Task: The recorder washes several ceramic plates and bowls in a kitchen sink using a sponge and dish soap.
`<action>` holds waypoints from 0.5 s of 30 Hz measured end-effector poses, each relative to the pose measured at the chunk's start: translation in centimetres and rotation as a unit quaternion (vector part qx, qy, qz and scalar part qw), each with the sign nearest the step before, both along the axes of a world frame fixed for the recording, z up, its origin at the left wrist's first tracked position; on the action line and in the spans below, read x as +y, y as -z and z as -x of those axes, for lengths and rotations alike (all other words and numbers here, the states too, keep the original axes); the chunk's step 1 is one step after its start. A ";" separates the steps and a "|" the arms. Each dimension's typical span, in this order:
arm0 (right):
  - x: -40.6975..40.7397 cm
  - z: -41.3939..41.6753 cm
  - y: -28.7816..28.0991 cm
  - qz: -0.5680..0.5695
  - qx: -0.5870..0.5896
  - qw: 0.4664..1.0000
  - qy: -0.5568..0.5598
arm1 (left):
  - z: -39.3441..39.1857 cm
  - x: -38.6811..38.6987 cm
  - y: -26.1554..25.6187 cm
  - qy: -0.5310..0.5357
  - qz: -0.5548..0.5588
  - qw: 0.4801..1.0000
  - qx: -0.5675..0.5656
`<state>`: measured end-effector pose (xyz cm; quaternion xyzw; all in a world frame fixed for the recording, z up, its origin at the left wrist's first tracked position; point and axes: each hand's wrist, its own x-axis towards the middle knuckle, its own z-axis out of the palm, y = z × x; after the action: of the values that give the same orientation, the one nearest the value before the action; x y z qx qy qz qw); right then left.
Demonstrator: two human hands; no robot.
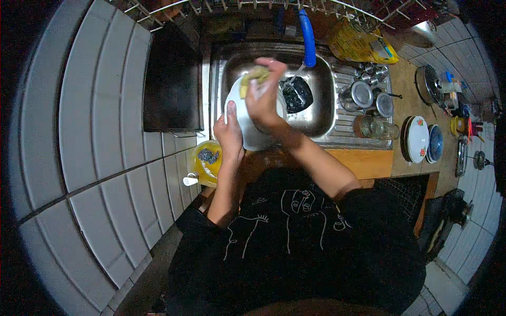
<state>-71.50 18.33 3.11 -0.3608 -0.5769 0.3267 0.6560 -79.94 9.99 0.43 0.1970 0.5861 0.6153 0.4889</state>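
Note:
My left hand (231, 136) grips the near left side of a white dish (253, 130), its thumb on the face, tilted over the left part of a stainless steel sink (322, 114). My right hand (269, 87), a little blurred, holds a yellow-green sponge (255, 79) against the dish's far part. Right of the dish, a black bowl-like vessel (298, 94) lies in the basin. Water runs into it from a blue tap hose (308, 39). Part of the dish is hidden behind my right hand and wrist.
A yellow tub (205, 172) with a metal scourer (208, 156) stands left. Steel containers (355, 96) and glasses (377, 128) stand on the drainboard. Stacked plates (417, 138) lie further right. A wire rack (348, 6) hangs above; a tiled wall (118, 98) bounds the left.

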 end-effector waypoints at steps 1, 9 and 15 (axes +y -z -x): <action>-0.5 0.1 -0.1 -0.048 -0.190 0.980 0.018 | 0.0 0.0 0.1 -0.007 0.019 1.000 0.005; -1.8 -2.1 -1.0 -0.070 -0.306 0.914 -0.257 | 1.2 -0.6 0.5 -0.050 -0.001 0.997 -0.062; -1.8 -2.6 -2.0 -0.063 -0.342 0.899 -0.264 | 0.5 -0.8 -0.5 -0.033 -0.029 0.999 -0.011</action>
<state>-68.85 16.52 5.07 -0.2425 -0.8594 0.3072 0.3290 -80.46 9.22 0.93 0.1849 0.5687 0.6504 0.4684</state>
